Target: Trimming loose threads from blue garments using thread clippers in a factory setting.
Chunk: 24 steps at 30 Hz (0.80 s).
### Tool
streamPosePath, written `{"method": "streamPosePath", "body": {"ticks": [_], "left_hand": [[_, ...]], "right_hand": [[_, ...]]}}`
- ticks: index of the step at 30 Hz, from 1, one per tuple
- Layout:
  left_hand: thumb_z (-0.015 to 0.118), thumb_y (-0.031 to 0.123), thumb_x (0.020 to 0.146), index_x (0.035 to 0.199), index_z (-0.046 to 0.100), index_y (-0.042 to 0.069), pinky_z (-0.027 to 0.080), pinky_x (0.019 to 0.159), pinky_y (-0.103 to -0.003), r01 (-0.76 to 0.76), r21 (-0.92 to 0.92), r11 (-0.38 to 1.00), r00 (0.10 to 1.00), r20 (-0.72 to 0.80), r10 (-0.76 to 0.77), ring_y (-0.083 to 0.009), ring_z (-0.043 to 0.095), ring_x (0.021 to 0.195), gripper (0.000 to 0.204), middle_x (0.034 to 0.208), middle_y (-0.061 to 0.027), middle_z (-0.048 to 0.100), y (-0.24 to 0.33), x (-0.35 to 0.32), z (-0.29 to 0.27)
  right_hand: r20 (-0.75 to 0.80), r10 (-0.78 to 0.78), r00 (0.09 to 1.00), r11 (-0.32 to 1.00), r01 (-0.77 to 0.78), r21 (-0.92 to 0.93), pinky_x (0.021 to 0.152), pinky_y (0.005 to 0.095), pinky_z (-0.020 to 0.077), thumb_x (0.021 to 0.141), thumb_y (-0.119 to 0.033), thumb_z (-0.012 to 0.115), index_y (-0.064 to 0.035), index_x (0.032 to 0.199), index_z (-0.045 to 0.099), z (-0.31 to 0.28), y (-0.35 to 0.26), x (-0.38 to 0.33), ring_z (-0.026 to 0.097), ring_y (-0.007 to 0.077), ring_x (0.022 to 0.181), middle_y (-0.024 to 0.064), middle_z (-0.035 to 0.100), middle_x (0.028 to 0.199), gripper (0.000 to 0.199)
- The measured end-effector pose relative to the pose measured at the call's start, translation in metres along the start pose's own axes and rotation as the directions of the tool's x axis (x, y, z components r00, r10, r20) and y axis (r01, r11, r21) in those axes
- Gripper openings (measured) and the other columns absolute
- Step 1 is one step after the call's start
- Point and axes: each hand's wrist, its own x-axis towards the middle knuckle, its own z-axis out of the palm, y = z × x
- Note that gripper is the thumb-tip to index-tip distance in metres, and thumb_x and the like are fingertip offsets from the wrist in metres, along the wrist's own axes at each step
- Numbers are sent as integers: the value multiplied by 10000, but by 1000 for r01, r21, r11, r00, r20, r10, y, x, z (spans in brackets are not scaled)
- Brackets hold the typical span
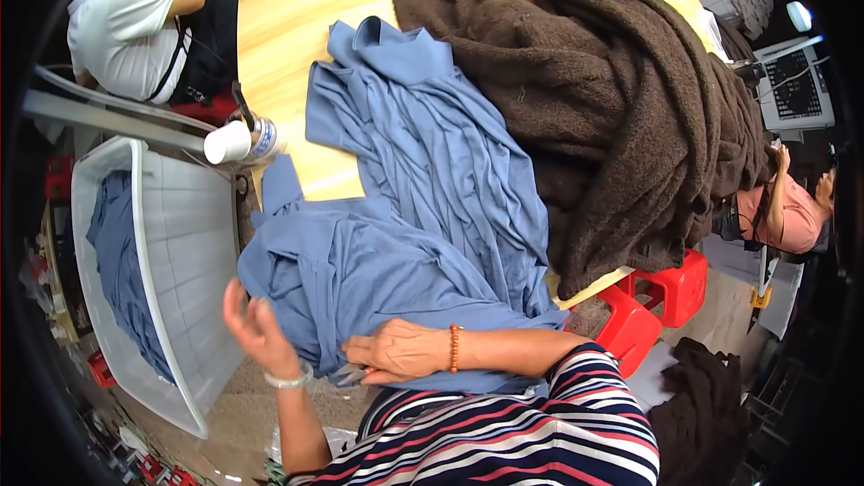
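Blue fabric (378, 265), one metal tool (348, 373) in right hand (402, 346), left hand (261, 333) raised

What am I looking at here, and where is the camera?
No machine here: a person in a striped top is working bare-handed. The picture comes from a wide fisheye camera on that person's head, looking down, so straight edges bend. On the pale yellow wooden table lie smooth blue fabric, trailing over the near edge, and a heap of fuzzy dark brown cloth. The right hand, wearing an orange beaded bracelet, is on the blue fabric and seems to hold a small grey metal tool, mostly hidden. The left hand, wearing a pale bangle, is open and raised beside the fabric; nothing shows in it.
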Motion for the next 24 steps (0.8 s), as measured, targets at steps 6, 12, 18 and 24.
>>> {"method": "streamPosePath", "body": {"ticks": [6, 12, 18, 24], "left_hand": [[665, 46, 821, 1262, 520, 13, 502, 744, -272, -129, -224, 966, 820, 524, 232, -176, 565, 950, 465, 1222, -118, 508, 41, 73, 148], [673, 42, 806, 1283, 510, 53, 511, 707, -274, -336, -208, 919, 723, 568, 393, -173, 600, 735, 504, 1274, -159, 491, 62, 124, 301], [692, 62, 767, 1241, 536, 59, 520, 702, -352, -614, 69, 786, 692, 525, 494, -247, 607, 647, 499, 1147, -193, 556, 30, 165, 371], [666, 20, 756, 1247, 490, 113, 503, 797, -444, -587, 58, 808, 665, 603, 440, -368, 594, 974, 530, 1249, -177, 487, 34, 158, 349]], "right_hand": [[-639, 268, 721, 877, -457, -149, 597, 395, 506, 751, -130, 663, -66, 973, 536, -76, 38, -41, 615, 319, 707, 117, 586, 882, 264], [-871, 460, 171, 446, -893, 60, 730, 393, 524, 796, -95, 677, -77, 1155, 563, -143, 73, -110, 639, 341, 881, 157, 619, 1076, 377], [-881, 432, 194, 596, -795, 117, 645, 413, 499, 780, -55, 653, -57, 943, 606, -121, 83, -123, 623, 348, 750, 132, 602, 870, 169], [-934, 254, 252, 747, -665, 24, 582, 318, 469, 714, 46, 627, -16, 934, 581, -124, 62, -124, 573, 291, 647, 122, 536, 773, 233]]}}
